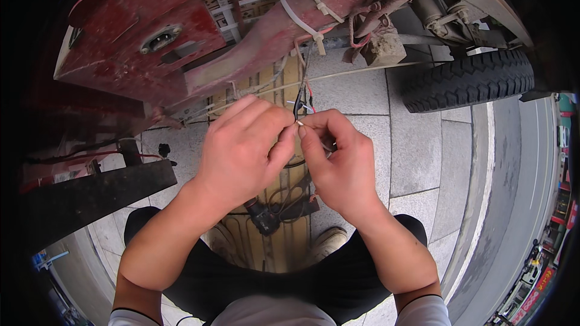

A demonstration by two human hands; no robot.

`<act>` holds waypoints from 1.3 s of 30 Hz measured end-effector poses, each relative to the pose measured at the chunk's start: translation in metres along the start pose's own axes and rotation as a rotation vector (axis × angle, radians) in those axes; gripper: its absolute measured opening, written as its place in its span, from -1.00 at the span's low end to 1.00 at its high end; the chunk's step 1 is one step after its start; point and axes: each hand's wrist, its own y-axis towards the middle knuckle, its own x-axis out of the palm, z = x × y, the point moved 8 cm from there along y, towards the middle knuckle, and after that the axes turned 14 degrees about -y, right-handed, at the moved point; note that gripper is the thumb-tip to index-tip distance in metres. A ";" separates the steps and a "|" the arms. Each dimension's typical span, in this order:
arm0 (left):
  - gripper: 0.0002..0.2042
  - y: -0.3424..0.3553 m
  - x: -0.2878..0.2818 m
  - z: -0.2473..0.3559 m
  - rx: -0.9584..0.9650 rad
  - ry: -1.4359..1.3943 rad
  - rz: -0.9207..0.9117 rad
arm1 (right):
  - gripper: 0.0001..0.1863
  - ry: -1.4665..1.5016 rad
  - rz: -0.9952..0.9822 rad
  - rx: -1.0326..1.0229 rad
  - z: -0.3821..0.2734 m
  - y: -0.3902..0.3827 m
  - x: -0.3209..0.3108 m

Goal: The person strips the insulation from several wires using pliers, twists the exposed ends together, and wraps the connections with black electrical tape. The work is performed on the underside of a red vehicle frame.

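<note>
Both my hands meet in the middle of the view, below a dusty red vehicle frame (260, 42). My left hand (244, 148) is closed, its thumb and forefinger pinching the thin black wire (296, 110) that hangs from the frame. Right beside those fingertips, my right hand (341, 166) pinches a small pale wire end (300, 123); its exact join with the black wire is hidden. A red wire (311, 101) comes down just above my fingers. Cable ties (296, 17) bind the wiring to the red beam higher up.
A black tyre (468, 81) stands at the right. At the left a dark metal bar (109, 196) juts out. Between my feet, a dark device with a cable (263, 216) lies on a tan ribbed mat (241, 247). Grey paving slabs (417, 157) surround it, with a road beyond.
</note>
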 end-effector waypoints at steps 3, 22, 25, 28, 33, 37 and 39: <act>-0.97 -0.009 0.001 -0.025 -0.330 -0.300 0.056 | -0.93 -0.107 0.101 -0.131 -0.008 -0.002 -0.001; -0.76 -0.006 -0.002 0.003 0.139 0.069 -0.017 | -0.94 0.041 -0.048 0.012 0.000 -0.002 0.000; -0.77 -0.006 0.000 0.004 0.149 0.078 -0.025 | -0.95 0.068 -0.071 0.041 0.001 -0.002 0.000; -0.84 -0.006 0.003 0.000 0.061 0.048 -0.030 | -0.95 0.071 -0.075 0.056 0.003 -0.003 0.001; -0.93 -0.032 0.028 -0.049 -0.876 -0.723 -0.031 | -0.93 0.014 -0.037 0.024 0.005 -0.005 0.000; -0.85 -0.038 0.040 -0.045 -1.123 -1.356 -0.001 | -0.96 0.173 -0.092 0.093 0.013 -0.011 0.006; -0.87 -0.037 0.039 -0.049 -0.982 -1.152 0.054 | -0.95 0.316 -0.155 0.176 0.019 -0.015 0.011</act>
